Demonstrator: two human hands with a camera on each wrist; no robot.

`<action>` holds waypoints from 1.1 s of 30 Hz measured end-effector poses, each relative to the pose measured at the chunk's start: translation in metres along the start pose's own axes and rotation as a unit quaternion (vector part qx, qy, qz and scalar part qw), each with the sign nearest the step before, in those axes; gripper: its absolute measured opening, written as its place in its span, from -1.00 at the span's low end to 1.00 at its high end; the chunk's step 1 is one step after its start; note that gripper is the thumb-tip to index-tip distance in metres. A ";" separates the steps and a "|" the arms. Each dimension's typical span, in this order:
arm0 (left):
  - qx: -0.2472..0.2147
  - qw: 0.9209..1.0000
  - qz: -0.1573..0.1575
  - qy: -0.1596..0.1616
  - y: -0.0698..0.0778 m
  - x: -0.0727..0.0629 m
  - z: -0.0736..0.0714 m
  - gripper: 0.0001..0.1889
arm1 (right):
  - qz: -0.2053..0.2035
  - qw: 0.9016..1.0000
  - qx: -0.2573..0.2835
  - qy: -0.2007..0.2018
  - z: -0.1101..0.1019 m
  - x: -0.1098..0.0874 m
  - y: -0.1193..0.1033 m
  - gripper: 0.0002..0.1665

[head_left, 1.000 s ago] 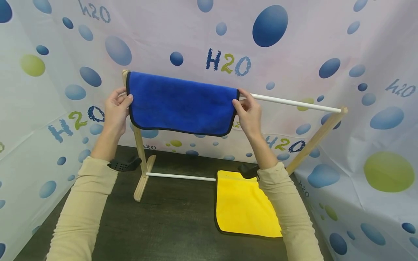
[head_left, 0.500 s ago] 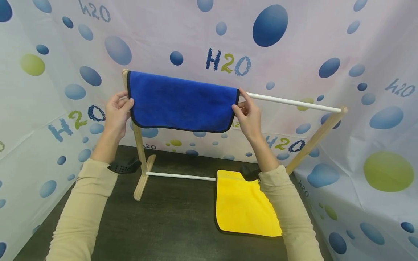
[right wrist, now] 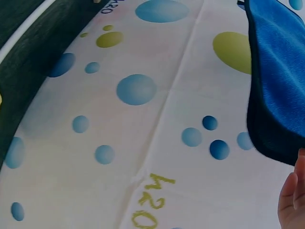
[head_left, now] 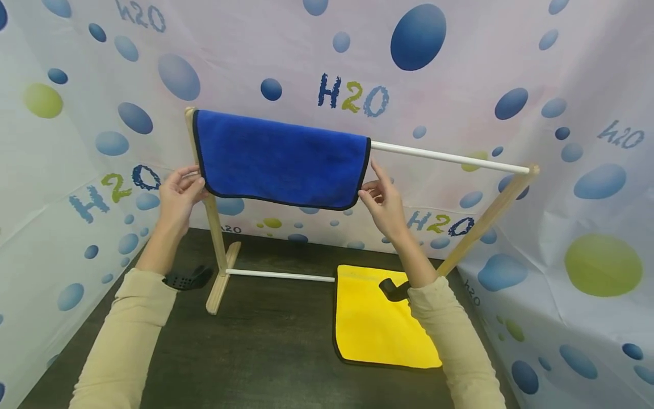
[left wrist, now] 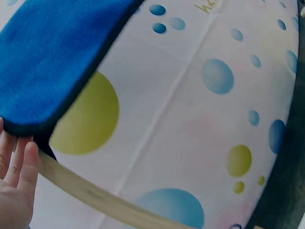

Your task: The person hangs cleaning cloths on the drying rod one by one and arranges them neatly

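A blue towel [head_left: 281, 159] with black edging hangs folded over the top rail [head_left: 449, 157] of a wooden drying rack, at its left end. My left hand [head_left: 179, 193] pinches the towel's left edge near the lower corner. Lower on the right edge, my right hand [head_left: 384, 207] pinches lightly between thumb and fingers, its index finger extended upward. In the left wrist view, the left fingers [left wrist: 27, 171] lie at the blue corner beside a wooden post. The right wrist view shows only part of the right hand [right wrist: 294, 195], touching the bottom border.
A yellow towel [head_left: 378, 329] with black edging lies at the lower right, partly under the right forearm. The rack's lower white bar [head_left: 281, 276] runs behind it. Wooden posts [head_left: 490, 218] stand at both ends. A printed curtain [head_left: 460, 68] surrounds the dark surface [head_left: 255, 352].
Both hands have slid down the side edges of the blue towel toward its lower corners. The right index finger has come away from the top rail. The towel still hangs in the same place.
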State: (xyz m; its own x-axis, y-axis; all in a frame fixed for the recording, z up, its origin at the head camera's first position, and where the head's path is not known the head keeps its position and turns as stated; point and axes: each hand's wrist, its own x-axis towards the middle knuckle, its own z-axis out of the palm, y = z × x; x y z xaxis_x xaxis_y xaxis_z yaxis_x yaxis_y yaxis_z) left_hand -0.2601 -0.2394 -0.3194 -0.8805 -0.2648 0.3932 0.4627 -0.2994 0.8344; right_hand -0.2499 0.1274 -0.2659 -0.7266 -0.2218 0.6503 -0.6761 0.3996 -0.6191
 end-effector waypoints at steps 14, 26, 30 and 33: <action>0.204 0.977 0.057 0.020 -0.043 -0.019 -0.032 -0.69 | 0.075 0.995 0.019 -0.061 -0.008 -0.040 0.032 -0.38; 0.273 0.958 0.064 -0.054 -0.061 -0.020 -0.037 -0.45 | 0.117 0.989 0.036 -0.086 -0.018 -0.079 0.060 -0.39; 0.261 0.959 0.086 -0.070 -0.060 -0.025 -0.031 -0.43 | 0.131 0.986 0.045 -0.089 -0.022 -0.094 0.070 -0.39; 0.258 0.956 0.114 -0.085 -0.058 -0.029 -0.025 -0.43 | 0.150 0.984 0.046 -0.086 -0.026 -0.106 0.074 -0.40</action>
State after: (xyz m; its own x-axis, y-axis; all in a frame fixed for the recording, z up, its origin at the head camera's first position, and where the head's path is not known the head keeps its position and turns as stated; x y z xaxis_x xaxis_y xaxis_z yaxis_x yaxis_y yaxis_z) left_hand -0.2584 -0.2369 -0.3889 -0.7872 -0.1042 0.6078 0.5703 0.2521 0.7818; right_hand -0.2202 0.2034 -0.3694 -0.8994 -0.2569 0.3537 -0.4313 0.3894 -0.8139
